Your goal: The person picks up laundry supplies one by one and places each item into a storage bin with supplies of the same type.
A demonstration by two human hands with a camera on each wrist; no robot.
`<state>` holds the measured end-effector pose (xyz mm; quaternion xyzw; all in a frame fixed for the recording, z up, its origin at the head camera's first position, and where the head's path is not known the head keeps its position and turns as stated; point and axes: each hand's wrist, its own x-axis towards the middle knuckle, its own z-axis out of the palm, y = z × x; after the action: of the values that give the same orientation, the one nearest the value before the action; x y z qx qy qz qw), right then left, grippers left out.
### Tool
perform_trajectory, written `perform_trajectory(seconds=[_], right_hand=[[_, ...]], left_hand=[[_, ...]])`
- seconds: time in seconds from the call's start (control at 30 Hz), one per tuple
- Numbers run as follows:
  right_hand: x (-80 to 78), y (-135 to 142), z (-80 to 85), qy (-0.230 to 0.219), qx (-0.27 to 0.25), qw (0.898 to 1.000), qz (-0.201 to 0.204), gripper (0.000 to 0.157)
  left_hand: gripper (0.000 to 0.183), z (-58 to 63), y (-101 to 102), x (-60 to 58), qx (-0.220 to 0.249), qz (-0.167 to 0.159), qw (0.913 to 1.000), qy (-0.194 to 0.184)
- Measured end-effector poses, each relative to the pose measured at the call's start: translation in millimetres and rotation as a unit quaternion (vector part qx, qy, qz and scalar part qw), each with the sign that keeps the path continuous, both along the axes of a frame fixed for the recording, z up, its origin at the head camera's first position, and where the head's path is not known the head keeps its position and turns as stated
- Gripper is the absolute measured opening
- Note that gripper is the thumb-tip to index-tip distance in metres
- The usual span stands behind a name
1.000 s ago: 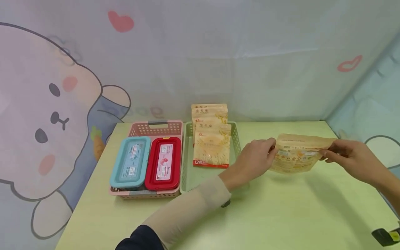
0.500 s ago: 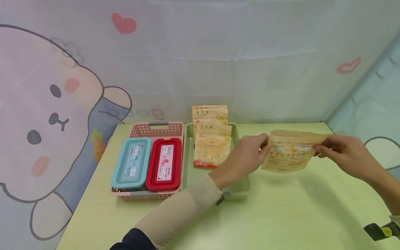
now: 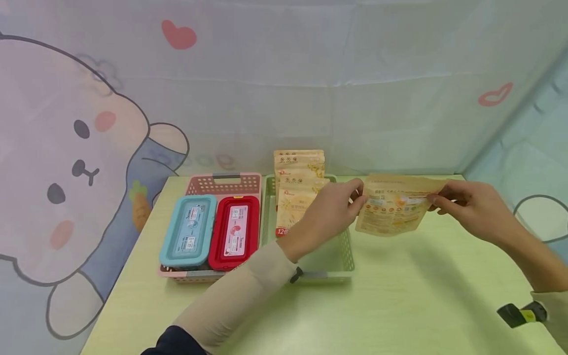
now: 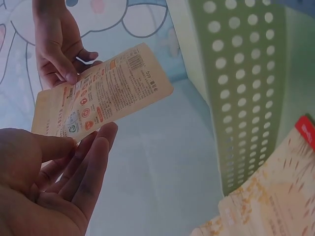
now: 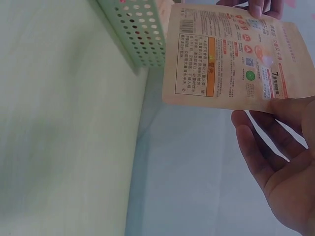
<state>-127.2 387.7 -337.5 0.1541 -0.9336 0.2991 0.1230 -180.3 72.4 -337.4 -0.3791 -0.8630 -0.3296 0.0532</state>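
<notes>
A flat beige pouch is held up by its two sides above the table, right of the green basket. My left hand pinches its left edge between thumb and fingers; my right hand pinches the right edge. In the right wrist view the printed back of this pouch shows, with a barcode and an orange warning panel. Inside the green basket, several similar pouches lean at the back. My left hand and forearm partly cover the front pouch there.
Left of the green basket stands a pink basket holding a blue-lidded box and a red-lidded box. The pale green table reaches back to a cartoon-printed curtain, with another curtain side at the right.
Both hands have moved left and slightly up with the pouch, bringing it close to the green basket's right side. My left hand now overlaps the front pouch in the basket.
</notes>
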Motion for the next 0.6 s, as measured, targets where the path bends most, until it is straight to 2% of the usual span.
perform_trajectory(seconds=[0.37, 0.6], right_hand=[[-10.3, -27, 11.7, -0.006, -0.008, 1.0, -0.001, 0.01], [-16.2, -45, 13.3, -0.004, -0.037, 0.999, 0.025, 0.006]], left_hand=[[0.013, 10.9, -26, -4.6, 0.006, 0.014, 0.9999, -0.007], [0.014, 16.9, -46, -7.5, 0.001, 0.024, 0.9995, -0.019]])
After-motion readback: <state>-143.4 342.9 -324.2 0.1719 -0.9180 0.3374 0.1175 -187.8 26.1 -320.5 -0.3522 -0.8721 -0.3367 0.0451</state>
